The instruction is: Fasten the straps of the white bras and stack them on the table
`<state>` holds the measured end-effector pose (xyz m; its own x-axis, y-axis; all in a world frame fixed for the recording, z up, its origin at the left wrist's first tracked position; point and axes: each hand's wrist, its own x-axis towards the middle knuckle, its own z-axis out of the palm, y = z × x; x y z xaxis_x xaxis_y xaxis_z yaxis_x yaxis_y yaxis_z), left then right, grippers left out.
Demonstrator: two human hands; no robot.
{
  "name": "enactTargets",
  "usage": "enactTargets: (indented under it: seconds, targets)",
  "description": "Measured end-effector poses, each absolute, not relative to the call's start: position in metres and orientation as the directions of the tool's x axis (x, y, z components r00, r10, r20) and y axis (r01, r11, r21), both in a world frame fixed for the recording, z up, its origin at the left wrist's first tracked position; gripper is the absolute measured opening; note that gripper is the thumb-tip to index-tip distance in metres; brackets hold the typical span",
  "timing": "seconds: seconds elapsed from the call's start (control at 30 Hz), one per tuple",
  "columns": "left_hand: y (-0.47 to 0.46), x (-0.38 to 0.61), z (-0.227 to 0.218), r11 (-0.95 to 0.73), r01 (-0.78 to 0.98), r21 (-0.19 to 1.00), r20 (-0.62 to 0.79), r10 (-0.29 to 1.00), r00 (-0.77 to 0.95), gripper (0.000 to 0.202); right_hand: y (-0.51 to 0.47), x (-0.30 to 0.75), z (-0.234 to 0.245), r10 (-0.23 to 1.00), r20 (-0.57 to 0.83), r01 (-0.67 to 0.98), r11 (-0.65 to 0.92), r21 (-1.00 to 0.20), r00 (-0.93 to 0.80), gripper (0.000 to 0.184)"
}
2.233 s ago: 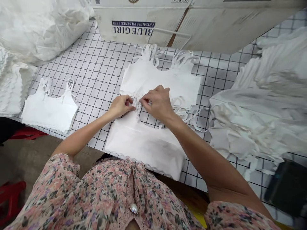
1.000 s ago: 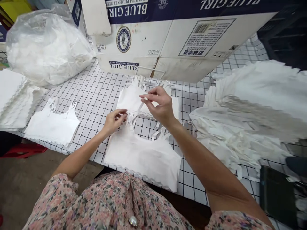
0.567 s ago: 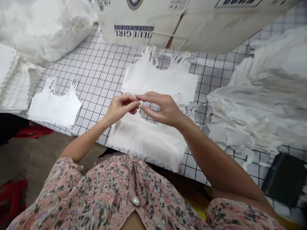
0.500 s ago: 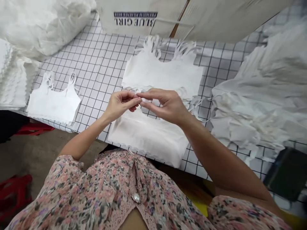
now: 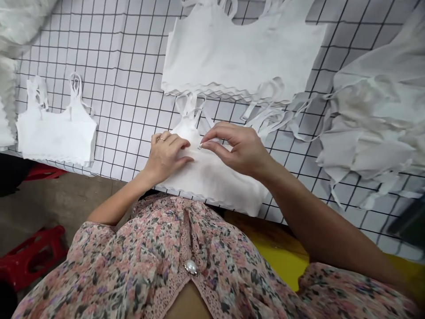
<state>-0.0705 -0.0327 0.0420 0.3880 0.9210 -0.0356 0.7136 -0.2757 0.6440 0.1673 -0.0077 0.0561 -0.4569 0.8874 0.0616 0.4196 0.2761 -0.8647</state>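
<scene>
My left hand (image 5: pixel 166 155) lies flat on a white scallop-hemmed camisole top (image 5: pixel 212 177), near the base of its straps. My right hand (image 5: pixel 235 148) rests beside it, with thumb and forefinger tips close together at the fabric. I cannot tell whether they pinch anything. The top's thin looped straps (image 5: pixel 189 108) point away from me across the grid mat (image 5: pixel 126 110). Beyond them lies a stack of similar tops (image 5: pixel 239 48), its loose straps trailing to the right. A single small top (image 5: pixel 56 135) lies at the left.
A heap of white garments (image 5: pixel 372 124) spreads over the mat's right side, and a stack's edge (image 5: pixel 6 102) shows at far left. Below the mat's near edge are a red stool (image 5: pixel 33 257), a yellow surface (image 5: pixel 272 248) and my floral blouse (image 5: pixel 166 266).
My hands have dropped from holding strap ends up together to resting on the top. The straps now lie on the mat. The view has tilted down, pushing the beer carton out of frame.
</scene>
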Motion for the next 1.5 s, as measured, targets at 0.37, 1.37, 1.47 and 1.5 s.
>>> enactTargets:
  seconds: [0.37,1.37,1.47,1.5]
  targets:
    - [-0.042,-0.077,0.015,-0.409,0.691,0.597,0.069,0.884,0.463,0.017,0.001,0.167,0.041,0.655,0.101,0.379,0.548,-0.746,-0.749,0.023]
    - [-0.043,-0.082,0.016,-0.476,0.621,0.623,0.101,0.836,0.540,0.026,0.011,0.170,0.040,0.511,0.041,0.363,0.663,-0.655,-0.858,0.042]
    - [-0.042,-0.083,0.016,-0.484,0.612,0.625,0.110,0.832,0.544,0.026,0.010,0.167,0.041,0.485,0.020,0.360,0.676,-0.643,-0.874,0.042]
    - [-0.042,-0.083,0.016,-0.485,0.610,0.626,0.111,0.830,0.546,0.025,0.010,0.166,0.040,0.484,0.014,0.364,0.676,-0.640,-0.875,0.042]
